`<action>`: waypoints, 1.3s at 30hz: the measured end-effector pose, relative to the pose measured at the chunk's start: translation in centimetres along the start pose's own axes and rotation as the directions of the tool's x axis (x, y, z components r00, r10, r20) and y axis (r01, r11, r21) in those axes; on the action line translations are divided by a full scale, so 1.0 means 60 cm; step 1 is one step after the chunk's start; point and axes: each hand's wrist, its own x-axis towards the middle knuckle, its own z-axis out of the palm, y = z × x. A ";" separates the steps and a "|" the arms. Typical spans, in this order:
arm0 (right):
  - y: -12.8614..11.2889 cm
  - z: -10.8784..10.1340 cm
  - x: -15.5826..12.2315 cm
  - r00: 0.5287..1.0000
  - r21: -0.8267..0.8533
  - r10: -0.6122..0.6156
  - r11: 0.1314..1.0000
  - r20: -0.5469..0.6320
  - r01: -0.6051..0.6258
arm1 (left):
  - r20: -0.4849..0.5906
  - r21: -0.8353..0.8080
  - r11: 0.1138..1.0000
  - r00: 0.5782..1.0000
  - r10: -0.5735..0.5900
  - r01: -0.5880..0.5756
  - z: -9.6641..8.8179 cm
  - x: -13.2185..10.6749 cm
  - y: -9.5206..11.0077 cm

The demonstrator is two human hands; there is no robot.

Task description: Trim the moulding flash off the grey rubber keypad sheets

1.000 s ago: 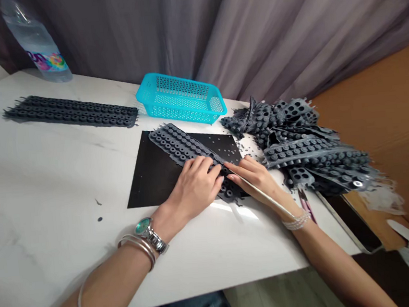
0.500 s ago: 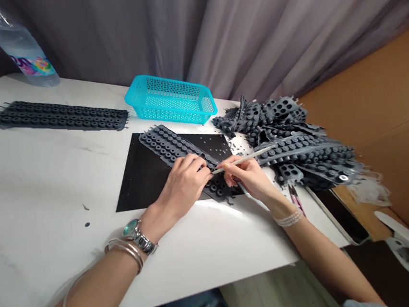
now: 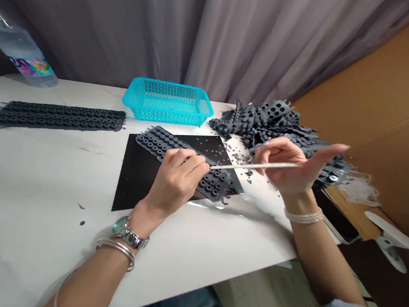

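My left hand (image 3: 180,177) is closed, with the end of a thin pale stick (image 3: 252,166) between its thumb and forefinger. That hand is over a dark grey rubber strip (image 3: 165,140) with rows of round ring shapes, lying slanted across a black mat (image 3: 131,180). The stick points right, and its far end crosses my right palm. My right hand (image 3: 287,165) is raised at the right of the mat, thumb stretched out and fingers loosely bent, not wrapped round the stick. Small dark round bits (image 3: 239,157) are scattered by the mat's right edge.
A blue perforated basket (image 3: 170,116) stands behind the mat. Another rubber strip (image 3: 59,116) lies at the left, near a water bottle (image 3: 32,59). A heap of similar dark rubber pieces (image 3: 259,119) sits at the right. A dark flat device (image 3: 343,217) is at the table's right edge.
My right hand has let go of the stick, moved right and up, and opened. The stick now lies more level, held at its left end by my left hand.
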 end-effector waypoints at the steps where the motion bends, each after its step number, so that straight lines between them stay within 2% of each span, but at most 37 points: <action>1: -0.006 -0.005 -0.001 0.999 -0.004 0.020 1.000 0.037 -0.020 | -0.017 0.033 0.999 0.999 0.034 -0.034 -0.004 0.002 -0.001; 3: -0.011 -0.009 -0.003 0.994 -0.069 0.075 0.995 0.075 -0.070 | -0.014 0.112 0.986 0.992 0.127 -0.125 -0.009 0.004 -0.004; 5: -0.011 -0.009 -0.005 0.988 -0.194 0.124 0.976 0.095 -0.104 | 0.032 0.187 0.958 0.976 0.217 -0.219 -0.012 0.006 -0.008; 7: -0.009 -0.009 -0.007 0.967 -0.309 0.211 0.938 0.143 -0.159 | 0.071 0.216 0.942 0.967 0.246 -0.255 -0.012 0.005 -0.012; 9: -0.008 -0.012 -0.007 0.944 -0.334 0.279 0.919 0.176 -0.209 | 0.063 0.191 0.959 0.978 0.201 -0.210 -0.011 0.003 -0.016; 10: -0.007 -0.014 -0.006 0.946 -0.312 0.275 0.926 0.169 -0.214 | 0.034 0.163 0.974 0.988 0.151 -0.155 -0.012 0.001 -0.018; 13: -0.002 -0.007 -0.005 0.983 -0.238 0.140 0.965 0.120 -0.108 | -0.095 0.046 0.998 0.995 -0.040 0.045 -0.012 -0.002 -0.018; 15: 0.005 0.015 -0.008 0.981 -0.312 0.062 0.950 0.184 -0.002 | -0.102 -0.006 0.997 0.992 -0.074 0.073 -0.012 -0.002 -0.014; 17: 0.015 0.045 -0.015 0.957 -0.467 0.000 0.872 0.291 0.143 | -0.022 -0.027 1.000 1.000 -0.006 0.005 -0.009 -0.002 -0.008; 19: 0.027 0.072 -0.024 0.932 -0.598 -0.135 0.734 0.338 0.323 | 0.057 -0.037 0.998 0.997 0.050 -0.048 -0.002 -0.001 -0.003; 22: 0.047 0.081 -0.033 0.896 -0.715 -0.271 0.541 0.351 0.443 | 0.133 -0.007 0.999 0.991 -0.032 0.033 0.011 -0.006 0.001; 24: 0.059 0.067 -0.033 0.891 -0.757 -0.243 0.471 0.383 0.453 | 0.243 0.032 0.992 0.962 -0.126 0.121 0.018 -0.013 0.001; 27: 0.074 0.043 -0.025 0.882 -0.770 -0.179 0.434 0.435 0.468 | 0.462 0.053 0.984 0.870 -0.175 0.170 0.025 -0.022 0.005; 30: 0.089 0.037 -0.016 0.850 -0.738 -0.180 0.429 0.494 0.520 | 0.569 0.077 0.983 0.802 -0.182 0.168 0.027 -0.024 0.013; 34: 0.109 0.046 -0.008 0.816 -0.734 -0.222 0.358 0.534 0.577 | 0.603 0.101 0.986 0.780 -0.169 0.135 0.028 -0.021 0.019; 39: 0.123 0.044 -0.002 0.747 -0.705 -0.208 0.247 0.631 0.665 | 0.600 0.093 0.988 0.785 -0.153 0.121 0.030 -0.023 0.017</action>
